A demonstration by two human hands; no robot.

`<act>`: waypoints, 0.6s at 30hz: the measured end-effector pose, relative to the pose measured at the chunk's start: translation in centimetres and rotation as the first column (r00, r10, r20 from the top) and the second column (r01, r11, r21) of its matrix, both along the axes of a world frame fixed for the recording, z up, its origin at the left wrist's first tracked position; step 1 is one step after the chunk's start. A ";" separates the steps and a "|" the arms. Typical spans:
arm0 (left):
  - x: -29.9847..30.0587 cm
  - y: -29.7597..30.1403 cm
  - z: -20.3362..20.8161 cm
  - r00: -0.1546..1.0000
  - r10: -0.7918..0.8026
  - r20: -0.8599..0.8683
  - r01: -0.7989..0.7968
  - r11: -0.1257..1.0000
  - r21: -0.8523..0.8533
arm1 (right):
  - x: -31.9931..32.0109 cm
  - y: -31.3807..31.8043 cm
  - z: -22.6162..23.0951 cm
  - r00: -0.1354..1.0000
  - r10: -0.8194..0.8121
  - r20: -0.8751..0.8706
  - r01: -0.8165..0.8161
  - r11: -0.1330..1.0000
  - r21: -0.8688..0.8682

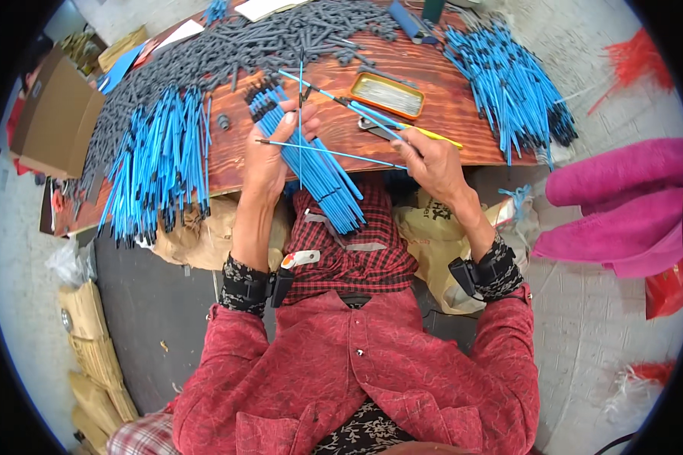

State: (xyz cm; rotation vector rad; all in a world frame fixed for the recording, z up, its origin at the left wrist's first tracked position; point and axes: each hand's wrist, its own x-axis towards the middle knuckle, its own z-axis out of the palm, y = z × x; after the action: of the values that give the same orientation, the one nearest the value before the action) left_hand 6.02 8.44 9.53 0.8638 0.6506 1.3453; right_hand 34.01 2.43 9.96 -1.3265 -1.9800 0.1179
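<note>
My left hand (pixel 264 155) is closed, thumb and fingers pinching a thin blue rod (pixel 301 163) that stands nearly upright in the picture. A second blue rod (pixel 349 155) with a dark tip crosses it and runs toward my right hand; what grips it I cannot tell. My right hand (pixel 435 165) is closed, thumb against forefinger, at the end of a blue rod (pixel 375 120) that slants up and left past a black joint. Under my left hand, a bundle of blue rods (pixel 328 193) with black tips slopes from the table edge over my lap.
Loose blue rods lie piled at the left (pixel 163 152) and right (pixel 506 91) of the wooden table (pixel 451 98). Grey plastic pieces (pixel 281 38) cover its far side. A yellow tin of thin pins (pixel 387 95) and a yellow stick (pixel 434 135) lie near my right hand. A cardboard box (pixel 57 114) stands far left.
</note>
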 end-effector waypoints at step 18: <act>-1.0 0.7 -0.9 0.993 -0.009 0.122 0.013 0.999 -0.033 | -2.2 0.0 0.7 0.958 0.052 0.280 -0.049 0.999 -0.016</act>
State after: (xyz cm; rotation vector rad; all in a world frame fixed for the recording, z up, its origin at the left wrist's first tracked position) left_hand 5.01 9.16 8.66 0.7510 0.5718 1.3619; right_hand 31.77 2.42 10.69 -1.3600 -2.2533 -0.0405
